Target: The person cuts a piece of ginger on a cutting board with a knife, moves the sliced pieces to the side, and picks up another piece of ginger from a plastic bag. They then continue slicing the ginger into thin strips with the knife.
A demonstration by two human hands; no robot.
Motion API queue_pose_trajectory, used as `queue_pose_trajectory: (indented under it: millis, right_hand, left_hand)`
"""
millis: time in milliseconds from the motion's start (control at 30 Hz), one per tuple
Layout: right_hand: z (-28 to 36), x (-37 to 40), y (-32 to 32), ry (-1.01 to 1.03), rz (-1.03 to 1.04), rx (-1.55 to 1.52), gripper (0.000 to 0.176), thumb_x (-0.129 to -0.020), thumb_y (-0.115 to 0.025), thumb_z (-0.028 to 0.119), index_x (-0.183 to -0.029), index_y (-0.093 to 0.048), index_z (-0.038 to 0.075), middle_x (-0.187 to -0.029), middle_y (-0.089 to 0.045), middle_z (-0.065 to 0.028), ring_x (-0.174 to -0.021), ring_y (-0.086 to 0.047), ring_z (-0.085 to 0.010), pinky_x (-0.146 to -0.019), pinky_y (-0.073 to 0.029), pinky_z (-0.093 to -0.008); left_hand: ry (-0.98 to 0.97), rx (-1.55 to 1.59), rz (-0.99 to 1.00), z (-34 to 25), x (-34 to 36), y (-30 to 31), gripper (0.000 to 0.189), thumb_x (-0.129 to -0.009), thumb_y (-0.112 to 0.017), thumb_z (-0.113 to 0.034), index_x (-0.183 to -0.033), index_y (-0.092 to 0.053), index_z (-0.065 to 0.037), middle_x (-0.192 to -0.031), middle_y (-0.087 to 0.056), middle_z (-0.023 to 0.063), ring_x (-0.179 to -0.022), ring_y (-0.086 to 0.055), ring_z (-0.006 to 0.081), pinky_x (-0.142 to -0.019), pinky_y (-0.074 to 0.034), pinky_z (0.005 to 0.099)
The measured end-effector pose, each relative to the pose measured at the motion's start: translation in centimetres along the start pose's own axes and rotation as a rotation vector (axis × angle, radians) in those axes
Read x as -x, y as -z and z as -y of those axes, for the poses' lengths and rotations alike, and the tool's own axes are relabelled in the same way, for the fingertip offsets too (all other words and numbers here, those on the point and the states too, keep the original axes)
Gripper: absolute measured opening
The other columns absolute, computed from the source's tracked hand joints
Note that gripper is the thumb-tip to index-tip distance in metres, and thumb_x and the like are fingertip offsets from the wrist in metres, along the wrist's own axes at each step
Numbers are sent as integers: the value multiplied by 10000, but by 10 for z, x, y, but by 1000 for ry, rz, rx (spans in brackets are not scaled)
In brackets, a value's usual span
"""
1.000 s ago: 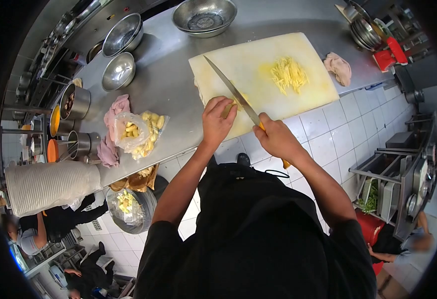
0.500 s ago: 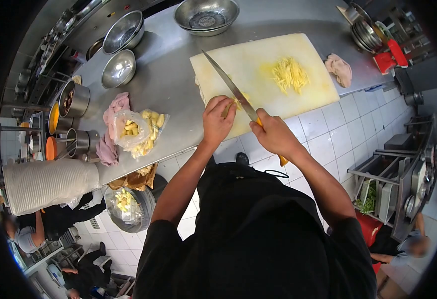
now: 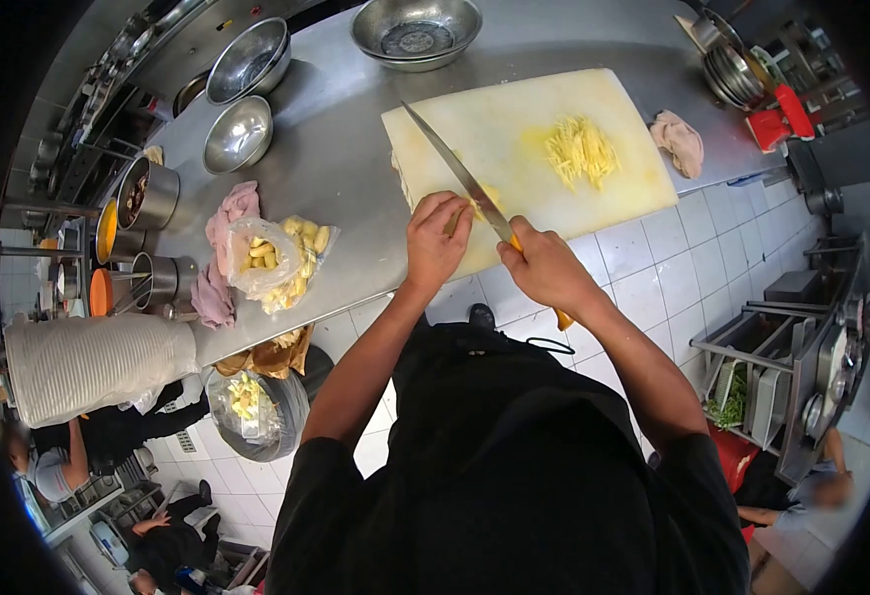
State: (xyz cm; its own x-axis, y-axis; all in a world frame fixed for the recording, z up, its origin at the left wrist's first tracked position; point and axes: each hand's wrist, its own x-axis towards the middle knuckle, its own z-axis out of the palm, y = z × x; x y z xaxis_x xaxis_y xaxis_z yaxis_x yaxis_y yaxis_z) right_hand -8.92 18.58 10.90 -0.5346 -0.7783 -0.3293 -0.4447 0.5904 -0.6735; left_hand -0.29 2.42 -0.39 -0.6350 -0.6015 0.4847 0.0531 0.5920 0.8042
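A long kitchen knife point(image 3: 455, 166) with a yellow handle lies slantwise over the white cutting board point(image 3: 504, 104). My right hand point(image 3: 544, 263) is wrapped round its handle, blade pointing up and left. Beside the blade, my left hand point(image 3: 437, 238) has its fingers bent and pressed down at the board's near left edge, on a pale yellow vegetable piece mostly hidden under the fingertips. Some yellow slices point(image 3: 486, 192) show by the blade. Farther right on the board sits a heap of thin yellow strips point(image 3: 581, 153).
A plastic bag of peeled yellow pieces point(image 3: 274, 260) lies on the steel table point(image 3: 341, 169) at left, beside a pink cloth point(image 3: 236, 204). Metal bowls point(image 3: 238, 136) stand behind. Another cloth point(image 3: 677, 144) is right of the board. Below the edge is a lined bin point(image 3: 291, 416). Other people are in the background.
Both hands and the knife keep nearly the same place on the board. The view has shifted very slightly. A person at the lower left has moved an arm.
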Motion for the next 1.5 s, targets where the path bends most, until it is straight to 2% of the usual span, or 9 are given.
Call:
queue_pose_trajectory:
  millis: [967,1067,1267,1367,1500]
  right_hand:
    - [5,3,3,-10,-21,-4,252,-1015,-559,197,-1053,-500,-45,-746,-654,-325,-803,-647,-548,-787,-493,-610]
    - [2,3,1,14,-25,0,269,-1041,-551,236,-1063,-488,-25,-757,-653,-314,-778,-641,-537,-731,-487,-575]
    - [0,-1,-1,0,-16,25,266,-1041,-551,233,-1054,-483,-24,-758,-654,-315,-789,-644,-539,-741,-488,-577]
    - [0,-1,-1,-5,-7,20,262,-1042,-548,231,-1053,-481,-22,-759,-655,-314,-792,-646,-538,-745,-488,-579]
    - [-1,-3,-1,-1,6,23,258,-1042,-545,225,-1054,-478,-24,-767,-658,-314,-799,-648,-536,-748,-489,-578]
  left_hand:
    - [-12,-7,-14,2,1,0,78,-861,-768,-20,-929,-748,13,-956,-710,110,-869,-683,307,-789,-555,383]
    - [-17,-9,-12,2,0,0,77,-861,-768,-20,-928,-748,12,-957,-711,113,-869,-684,307,-791,-556,383]
    - [-9,4,-14,0,0,0,79,-860,-768,-13,-929,-746,16,-956,-707,115,-865,-683,306,-788,-553,382]
    - [-26,-35,5,3,1,1,108,-880,-764,-6,-987,-763,11,-987,-724,107,-852,-718,239,-784,-579,320]
    - [-28,-34,2,-1,0,2,96,-874,-764,-7,-968,-758,12,-975,-718,109,-860,-704,265,-786,-566,344]
